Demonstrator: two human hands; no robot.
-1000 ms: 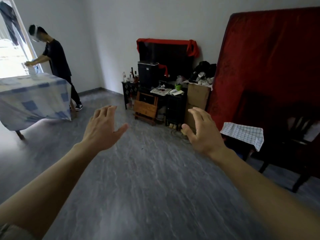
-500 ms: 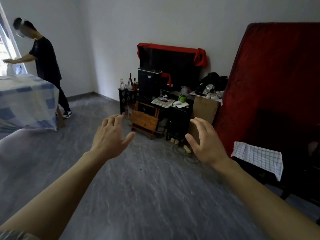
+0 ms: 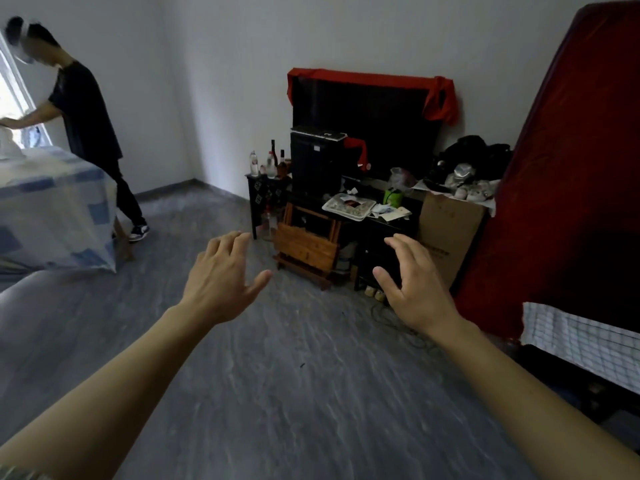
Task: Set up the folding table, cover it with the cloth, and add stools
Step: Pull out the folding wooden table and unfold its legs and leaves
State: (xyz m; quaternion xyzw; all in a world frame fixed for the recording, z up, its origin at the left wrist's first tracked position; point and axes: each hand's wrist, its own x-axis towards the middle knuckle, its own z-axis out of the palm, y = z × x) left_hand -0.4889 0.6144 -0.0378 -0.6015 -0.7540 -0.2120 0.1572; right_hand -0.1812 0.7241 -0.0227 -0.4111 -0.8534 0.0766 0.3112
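A folded wooden table (image 3: 306, 249) leans against the dark cabinet at the far wall, its slatted top facing me. Both my arms stretch out towards it. My left hand (image 3: 221, 278) hovers with spread fingers, left of and short of the table. My right hand (image 3: 414, 284) hangs open to the right of it, in front of a cardboard box (image 3: 450, 226). Neither hand touches anything. A white checked cloth (image 3: 581, 336) hangs over dark furniture at the right edge.
At the left a person (image 3: 86, 126) in black stands by a table draped in a blue-and-white cloth (image 3: 52, 209). A dark cabinet (image 3: 374, 233) carries a TV, bottles and clutter. A red mattress (image 3: 571, 188) leans on the right wall. Cables lie on the grey floor.
The view has swung and moved closer to the cabinet and the folded wooden table. Both hands stay open and outstretched. The checked cloth slid towards the right edge.
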